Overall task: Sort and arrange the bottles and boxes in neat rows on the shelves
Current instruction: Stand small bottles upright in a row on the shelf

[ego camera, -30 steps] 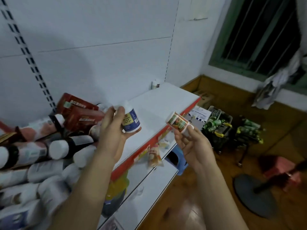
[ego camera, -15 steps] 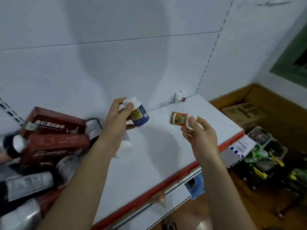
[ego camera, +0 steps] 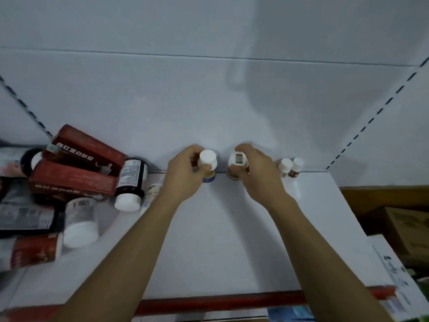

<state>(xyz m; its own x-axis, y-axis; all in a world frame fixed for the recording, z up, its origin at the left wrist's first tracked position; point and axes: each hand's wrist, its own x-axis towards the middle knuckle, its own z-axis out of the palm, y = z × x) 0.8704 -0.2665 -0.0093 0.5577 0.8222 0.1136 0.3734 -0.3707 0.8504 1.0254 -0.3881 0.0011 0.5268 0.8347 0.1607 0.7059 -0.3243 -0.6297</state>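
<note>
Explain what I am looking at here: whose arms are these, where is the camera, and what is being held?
There is no machine here. A person wears one camera on the head, looking forward and down, so the two bare arms are their own. The left hand holds a white-capped bottle with a blue label. The right hand holds a similar bottle with a brownish label. Both bottles are upright at the back of the white shelf, left of two small bottles. At the far left lies an unsorted heap of red boxes and larger bottles.
</note>
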